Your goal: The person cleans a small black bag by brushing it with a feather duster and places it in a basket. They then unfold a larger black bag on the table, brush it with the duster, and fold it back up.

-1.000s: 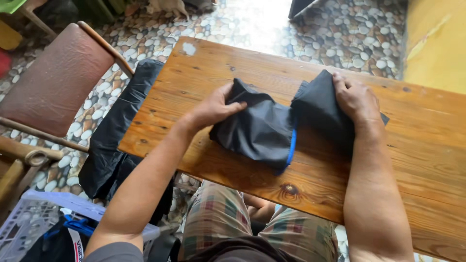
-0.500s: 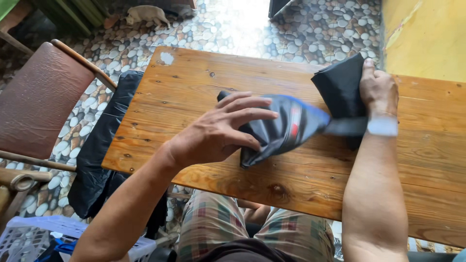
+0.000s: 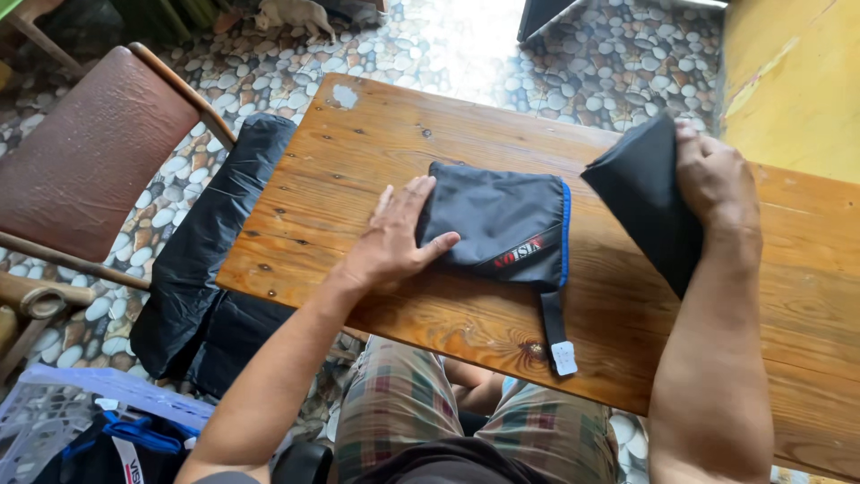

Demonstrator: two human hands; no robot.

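A folded dark grey garment (image 3: pixel 502 224) with a blue edge lies flat in the middle of the wooden table (image 3: pixel 376 152). A dark strap with a white tag (image 3: pixel 563 357) trails from it toward the near edge. My left hand (image 3: pixel 394 237) rests flat on the garment's left side, fingers spread. My right hand (image 3: pixel 712 175) grips a second folded black cloth (image 3: pixel 649 202) and holds it up at the right, tilted above the table.
A brown padded chair (image 3: pixel 81 161) stands to the left on the pebble floor. A black garment (image 3: pixel 210 260) hangs off the table's left side. A pale plastic basket (image 3: pixel 54 421) with dark items sits at bottom left. A yellow surface (image 3: pixel 793 81) borders the right.
The grey garment has been spread and pressed flat on the table by my left hand. My right hand has pulled the black cloth further right, away from it.
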